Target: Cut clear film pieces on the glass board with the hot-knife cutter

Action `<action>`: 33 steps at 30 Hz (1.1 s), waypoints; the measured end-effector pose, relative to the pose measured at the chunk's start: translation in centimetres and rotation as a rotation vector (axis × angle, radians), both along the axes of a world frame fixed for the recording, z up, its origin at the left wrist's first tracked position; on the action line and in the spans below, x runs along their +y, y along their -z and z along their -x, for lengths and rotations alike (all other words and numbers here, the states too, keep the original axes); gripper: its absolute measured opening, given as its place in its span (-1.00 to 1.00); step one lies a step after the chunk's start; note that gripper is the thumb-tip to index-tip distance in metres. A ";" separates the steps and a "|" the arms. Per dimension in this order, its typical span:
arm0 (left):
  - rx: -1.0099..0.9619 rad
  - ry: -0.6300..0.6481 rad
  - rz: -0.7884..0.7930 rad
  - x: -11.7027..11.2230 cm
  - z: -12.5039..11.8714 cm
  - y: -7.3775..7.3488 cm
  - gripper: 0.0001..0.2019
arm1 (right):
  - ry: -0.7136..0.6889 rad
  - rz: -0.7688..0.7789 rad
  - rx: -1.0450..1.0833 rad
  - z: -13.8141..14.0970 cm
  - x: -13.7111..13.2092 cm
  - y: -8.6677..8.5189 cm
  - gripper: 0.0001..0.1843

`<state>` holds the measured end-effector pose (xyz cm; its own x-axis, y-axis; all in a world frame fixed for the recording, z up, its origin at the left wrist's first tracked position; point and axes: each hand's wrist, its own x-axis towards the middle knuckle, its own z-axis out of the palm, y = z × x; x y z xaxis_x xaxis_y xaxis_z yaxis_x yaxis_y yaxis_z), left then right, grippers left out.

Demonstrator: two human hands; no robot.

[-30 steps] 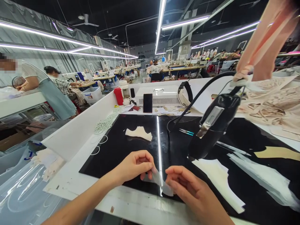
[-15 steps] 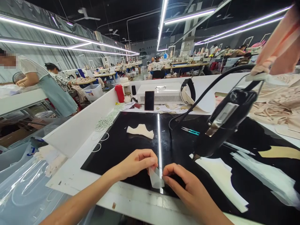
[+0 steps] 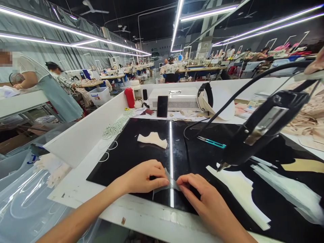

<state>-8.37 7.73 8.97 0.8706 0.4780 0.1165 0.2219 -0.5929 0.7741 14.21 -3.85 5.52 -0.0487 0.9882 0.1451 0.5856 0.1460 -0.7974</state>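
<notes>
The hands (image 3: 174,185) hide part of the thin clear piece (image 3: 169,180); co-workers' faces are blurred.

I see a glossy black worktop mat (image 3: 131,152) crossed by one white streak of reflected light, set on a white table (image 3: 76,189). Between my hands lies a small translucent grey film piece (image 3: 164,184). Farther off sits a cream scalloped fabric piece (image 3: 152,139), and left of it pale green-white elastic rings (image 3: 112,130). To the right are teal-handled snips (image 3: 212,142) and a black hanging tool with a silver plate (image 3: 263,126). At the far edge stand a red bottle (image 3: 130,98), a black phone (image 3: 162,106) and a white box machine (image 3: 177,99).
</notes>
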 end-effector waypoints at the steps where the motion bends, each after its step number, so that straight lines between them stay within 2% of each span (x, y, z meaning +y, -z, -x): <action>1: 0.007 -0.003 -0.033 0.0 0.1 0.2 -0.77 | 0.002 -0.026 -0.025 0.0 0.0 0.1 -0.80; 7: -0.002 -0.027 -0.134 0.3 1.0 0.9 -0.83 | -0.004 -0.212 -0.211 -0.2 0.3 1.0 -0.80; 13: 0.052 -0.047 -0.232 1.0 2.4 2.1 -0.78 | 0.077 -0.214 -0.347 -0.7 -1.4 -0.3 -0.82; 15: 0.038 -0.053 -0.264 1.3 2.8 2.7 -0.77 | 0.132 -0.210 -0.379 -2.1 -2.5 -0.8 -0.84; 18: -0.006 -0.082 -0.314 1.8 3.2 3.5 -0.80 | 0.275 -0.211 -0.435 -6.2 -4.1 -1.2 -0.87; 22: -0.035 -0.093 -0.392 2.4 3.4 4.2 -0.85 | 0.533 -0.224 -0.524 -13.2 -5.8 -0.8 -0.77; 25: -0.048 -0.095 -0.430 2.8 3.5 4.6 -0.85 | 0.660 -0.228 -0.586 -16.9 -6.4 -0.1 -0.65; 28: -0.053 -0.096 -0.455 3.1 3.7 5.0 -0.85 | 0.678 -0.223 -0.619 -18.2 -6.6 0.6 -0.58; 33: -0.055 -0.108 -0.464 3.2 4.0 5.3 -0.84 | 0.645 -0.223 -0.640 -17.3 -6.1 1.2 -0.60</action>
<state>-12.38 10.94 3.65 0.8052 0.4522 0.3836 0.2676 -0.8544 0.4455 31.54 -9.96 4.36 0.3630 0.8045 0.4701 0.9248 -0.2492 -0.2876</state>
